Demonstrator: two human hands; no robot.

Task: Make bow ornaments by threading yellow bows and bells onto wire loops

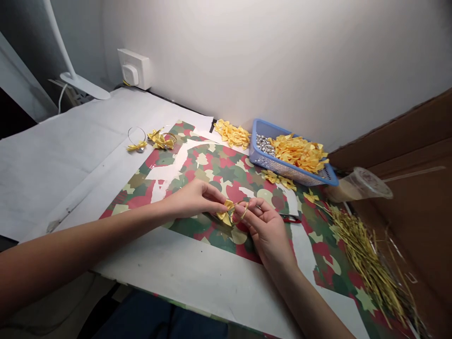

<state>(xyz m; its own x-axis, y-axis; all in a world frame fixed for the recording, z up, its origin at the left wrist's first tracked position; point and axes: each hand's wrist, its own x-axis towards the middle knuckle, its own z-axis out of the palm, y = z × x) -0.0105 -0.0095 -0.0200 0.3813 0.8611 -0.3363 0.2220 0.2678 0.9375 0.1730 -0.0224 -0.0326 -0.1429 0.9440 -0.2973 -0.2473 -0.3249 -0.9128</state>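
Note:
Over the patterned mat, my left hand (201,197) pinches a yellow ribbon bow (224,216) between thumb and fingers. My right hand (266,223) is closed on a thin gold tie (234,220), which curves into a loop right beside the bow. My fingertips partly cover where the tie meets the bow. To the left lie a bow with a silver bell and a wire loop (137,147) and a small cluster of similar bows (162,140). Loose yellow bows (271,176) rest in front of the blue basket.
A blue basket (294,176) by the wall holds silver bells (265,145) and yellow bows (300,153). More bows (231,134) are piled left of it. Gold ties (367,254) lie bundled at right, near a tilted plastic cup (360,186) and cardboard (406,188). A lamp base (84,86) stands far left.

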